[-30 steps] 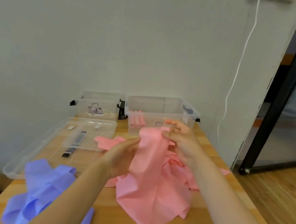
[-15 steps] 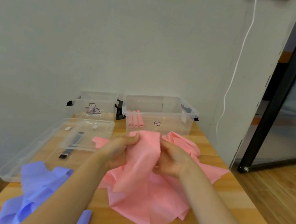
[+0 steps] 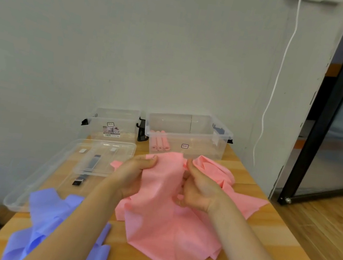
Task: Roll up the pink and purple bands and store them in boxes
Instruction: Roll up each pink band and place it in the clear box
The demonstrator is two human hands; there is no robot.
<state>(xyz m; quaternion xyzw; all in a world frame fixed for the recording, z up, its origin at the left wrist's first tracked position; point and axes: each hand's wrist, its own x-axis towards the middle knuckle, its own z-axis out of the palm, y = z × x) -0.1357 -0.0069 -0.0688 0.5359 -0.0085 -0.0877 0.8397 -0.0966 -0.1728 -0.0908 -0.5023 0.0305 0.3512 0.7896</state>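
Right now both hands grip one pink band [image 3: 164, 186] by its upper edge, lifted above the wooden table [image 3: 246, 232]. The left hand [image 3: 134, 175] pinches the cloth with curled fingers and thumb at its left corner; the right hand [image 3: 199, 192] is clenched round the opposite side, its fingers folded into the fabric. Between them the band hangs down and spreads onto a heap of more pink bands [image 3: 174, 241] lying beneath and beyond the right hand. Near the left forearm, toward the person, the purple bands [image 3: 48, 218] lie crumpled. Beyond the hands stands a clear box [image 3: 204, 143] with what look like three pink rolls [image 3: 160, 143] inside, though the view is soft there. Beyond the left hand sits a second clear box [image 3: 111, 124], and nearer, left of that hand, two clear lids [image 3: 55, 168] rest overlapping on the table
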